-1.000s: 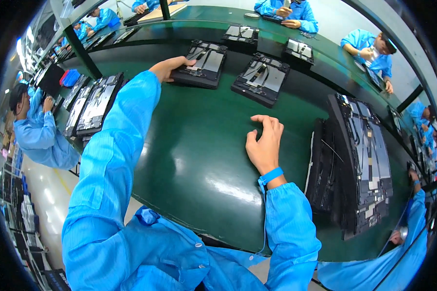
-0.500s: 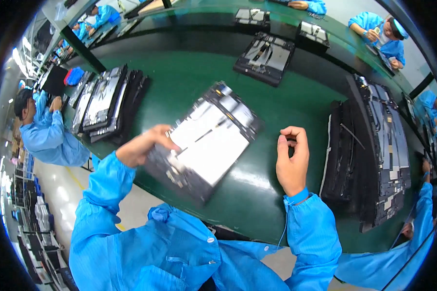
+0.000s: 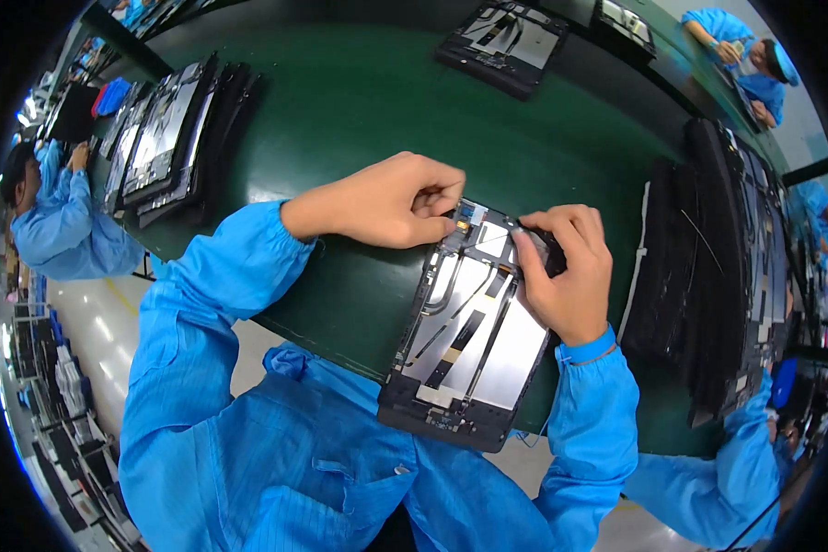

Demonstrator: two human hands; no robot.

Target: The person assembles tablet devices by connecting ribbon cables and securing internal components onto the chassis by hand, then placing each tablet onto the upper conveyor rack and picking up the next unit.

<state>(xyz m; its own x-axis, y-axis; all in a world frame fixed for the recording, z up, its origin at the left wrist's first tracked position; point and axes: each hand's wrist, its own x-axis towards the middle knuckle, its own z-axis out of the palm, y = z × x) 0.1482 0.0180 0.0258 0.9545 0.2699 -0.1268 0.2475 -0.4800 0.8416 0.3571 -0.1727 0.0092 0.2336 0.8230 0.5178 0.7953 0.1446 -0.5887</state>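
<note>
An opened tablet, its black frame around broad silver battery panels and dark flat cables, extends over the near edge of the green bench. My left hand is closed at the far left corner, thumb and curled fingers pressed against that edge. Around the far right corner my right hand is closed, its thumb lying over the inner parts and its other fingers along the rim. Small boards and a bluish connector area show between the two hands. What lies under the left fingertips is hidden.
Stacked tablet bodies stand on the bench at left and, taller, at right. Another opened tablet lies at the far side. People in blue coats work at left, far right and right.
The tablet has turned and come nearer to me. My left hand has moved from its near left side to the far corner; my right hand, earlier apart, now grips it.
</note>
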